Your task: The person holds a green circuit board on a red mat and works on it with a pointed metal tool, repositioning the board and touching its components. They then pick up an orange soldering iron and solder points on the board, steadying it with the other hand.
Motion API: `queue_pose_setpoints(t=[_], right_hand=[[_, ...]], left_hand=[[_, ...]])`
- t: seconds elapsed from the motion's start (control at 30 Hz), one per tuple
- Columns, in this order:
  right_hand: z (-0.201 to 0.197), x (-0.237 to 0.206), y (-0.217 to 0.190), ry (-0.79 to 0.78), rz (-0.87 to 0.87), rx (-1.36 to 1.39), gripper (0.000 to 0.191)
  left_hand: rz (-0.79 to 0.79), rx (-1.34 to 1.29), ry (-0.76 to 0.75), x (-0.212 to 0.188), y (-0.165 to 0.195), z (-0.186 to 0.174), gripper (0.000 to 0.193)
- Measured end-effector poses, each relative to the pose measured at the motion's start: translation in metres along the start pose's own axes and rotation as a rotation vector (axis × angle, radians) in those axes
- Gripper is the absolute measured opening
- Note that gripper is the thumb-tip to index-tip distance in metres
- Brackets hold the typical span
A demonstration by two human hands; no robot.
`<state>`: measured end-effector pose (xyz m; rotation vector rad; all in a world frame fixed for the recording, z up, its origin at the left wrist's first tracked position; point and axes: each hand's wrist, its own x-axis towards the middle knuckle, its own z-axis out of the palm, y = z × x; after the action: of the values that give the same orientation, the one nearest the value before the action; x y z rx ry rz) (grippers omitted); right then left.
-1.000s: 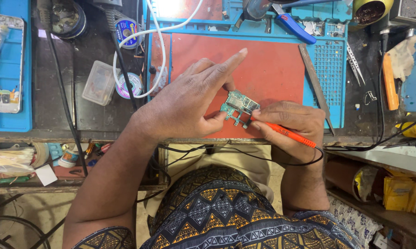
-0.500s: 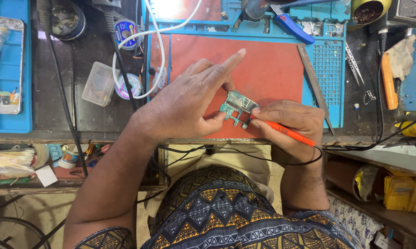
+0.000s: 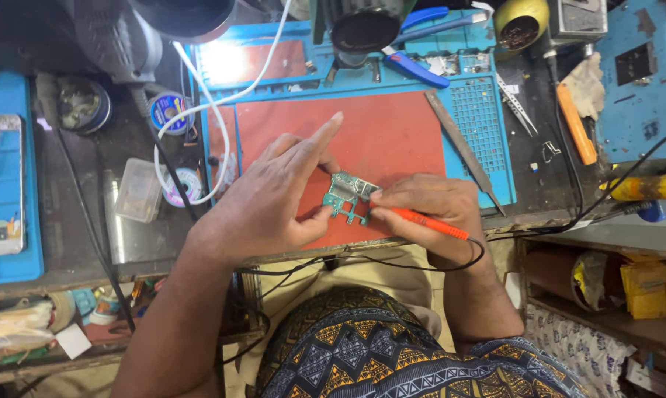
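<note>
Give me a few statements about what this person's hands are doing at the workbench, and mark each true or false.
1. The left hand steadies a small green circuit board over the red mat. True.
2. The right hand holds a pair of blue pliers. False: it holds an orange-handled probe with a black wire trailing from it; the blue-handled pliers lie at the back of the bench.
3. The left index finger is stretched out straight. True.
4. The circuit board lies alone, touched by neither hand. False: both hands are at it.
5. The tweezers are in the left hand. False: they lie on the bench to the right of the mat.
</note>
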<state>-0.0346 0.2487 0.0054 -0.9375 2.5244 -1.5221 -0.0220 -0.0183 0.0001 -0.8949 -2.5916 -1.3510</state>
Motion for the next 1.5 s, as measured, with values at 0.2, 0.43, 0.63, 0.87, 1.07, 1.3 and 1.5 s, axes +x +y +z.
queue_pose_setpoints(t=[0.2, 0.43, 0.63, 0.87, 1.07, 1.3, 1.5], right_hand=[[-0.001, 0.001, -0.002, 0.004, 0.005, 0.017, 0.022], [-0.002, 0.003, 0.001, -0.011, -0.058, 0.031, 0.023], [-0.001, 0.003, 0.007, -0.025, -0.086, -0.005, 0.023], [-0.002, 0.0, 0.008, -0.046, -0.124, 0.046, 0.024], [-0.002, 0.0, 0.011, -0.02, -0.092, 0.037, 0.023], [-0.001, 0.001, 0.011, -0.027, -0.03, 0.05, 0.023], [0.0, -0.001, 0.011, -0.019, -0.062, 0.072, 0.021]], left_hand=[[-0.014, -0.003, -0.01, 0.002, 0.002, -0.001, 0.102], [-0.021, 0.004, -0.013, 0.003, 0.003, 0.0, 0.104], [-0.042, -0.008, -0.02, 0.003, 0.003, 0.0, 0.104], [-0.041, -0.018, -0.015, 0.004, 0.004, -0.001, 0.104], [-0.044, -0.009, -0.014, 0.003, 0.003, 0.0, 0.104], [-0.059, -0.01, -0.027, 0.004, 0.002, 0.001, 0.104], [-0.045, -0.006, -0.019, 0.002, 0.001, 0.001, 0.104]])
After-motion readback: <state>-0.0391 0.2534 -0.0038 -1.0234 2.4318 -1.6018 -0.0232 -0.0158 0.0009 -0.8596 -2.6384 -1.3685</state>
